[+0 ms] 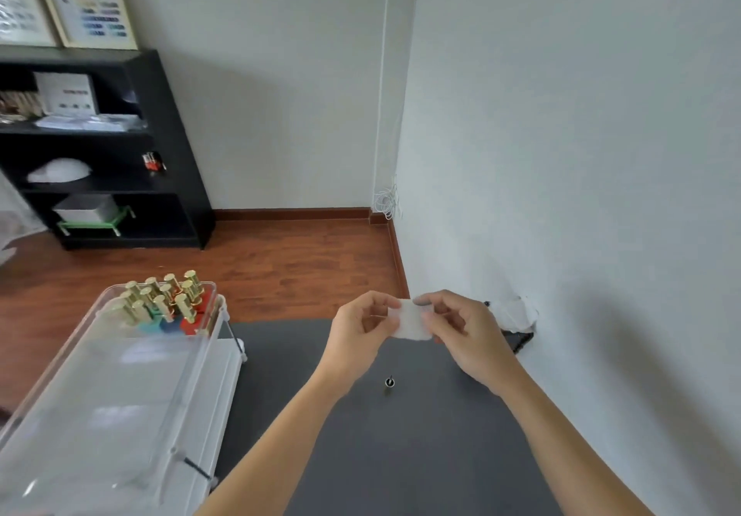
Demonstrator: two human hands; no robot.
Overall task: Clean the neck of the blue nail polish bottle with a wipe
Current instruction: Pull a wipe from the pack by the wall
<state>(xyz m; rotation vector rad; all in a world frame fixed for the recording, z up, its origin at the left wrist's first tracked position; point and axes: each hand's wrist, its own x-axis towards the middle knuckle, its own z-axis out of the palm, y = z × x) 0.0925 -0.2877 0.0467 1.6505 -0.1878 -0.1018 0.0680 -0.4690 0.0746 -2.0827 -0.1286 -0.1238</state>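
I hold a small white wipe (411,324) stretched between both hands above the dark grey table (361,455). My left hand (361,331) pinches its left edge and my right hand (461,329) pinches its right edge. Below the hands a small dark bottle (389,383) stands upright on the table, seen from above with its round neck open. Its colour is too dark to tell. No cap shows on it. Neither hand touches it.
A clear acrylic cart (120,375) stands at the left, with several gold-capped polish bottles (168,299) at its far end. A white crumpled pack (517,311) and a black object (521,341) lie against the right wall. A black shelf (168,146) stands behind.
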